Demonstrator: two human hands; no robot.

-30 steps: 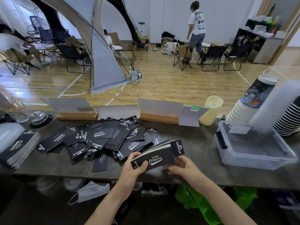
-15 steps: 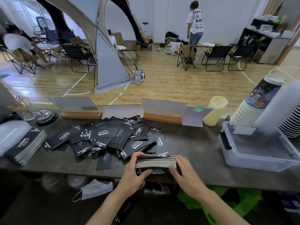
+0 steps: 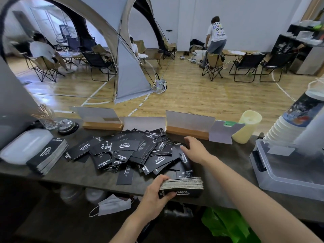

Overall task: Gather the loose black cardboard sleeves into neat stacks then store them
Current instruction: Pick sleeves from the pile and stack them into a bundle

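A loose pile of black cardboard sleeves (image 3: 129, 151) with white lettering is spread over the middle of the dark counter (image 3: 228, 155). At the counter's front edge my left hand (image 3: 156, 192) grips a squared stack of sleeves (image 3: 182, 186), standing on its long edge. My right hand (image 3: 194, 149) reaches over the right side of the pile with fingers apart, its fingertips touching a sleeve there. A second finished stack (image 3: 47, 155) lies at the far left of the counter.
A clear plastic bin (image 3: 287, 171) sits at the right, with paper cup stacks (image 3: 287, 127) behind it. Card stands (image 3: 189, 125), a pale candle (image 3: 249, 127) and a bell (image 3: 67, 126) line the back. A face mask (image 3: 114, 205) and green bag (image 3: 226, 223) lie below.
The stack went from flat in both hands to standing on its edge at the counter front. My right hand has left it and moved forward onto the loose pile.
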